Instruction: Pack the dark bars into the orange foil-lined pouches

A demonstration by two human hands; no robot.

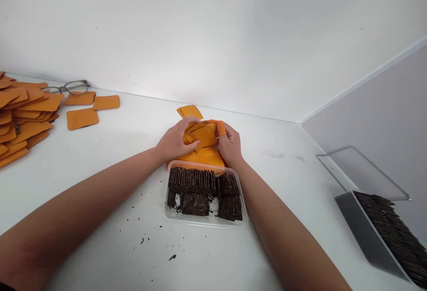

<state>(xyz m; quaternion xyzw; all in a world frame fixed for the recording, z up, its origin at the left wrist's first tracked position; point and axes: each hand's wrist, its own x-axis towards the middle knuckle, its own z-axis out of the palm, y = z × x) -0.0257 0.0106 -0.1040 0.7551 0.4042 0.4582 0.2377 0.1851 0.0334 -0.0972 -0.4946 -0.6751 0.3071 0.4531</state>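
My left hand (176,141) is curled round several small orange paper pouches (202,136), thumb in front and fingers behind. At their right edge my right hand (230,143) pinches the pouches, with orange finger covers (221,127) on it; its fingertips are partly hidden. More orange pouches (190,112) lie just behind my hands, and an orange stack (200,157) sits below them. Right in front stands a clear plastic tub (205,223) with dark pressed tea-like squares (193,180), many on edge in a row and some lying flat.
On the left is a heap of filled-looking orange pouches (30,113), with glasses (76,87) behind and several loose pouches (82,118) beside it. A grey bin (370,233) of dark squares and a wire frame (363,165) stand at right. Dark crumbs (172,257) dot the white table.
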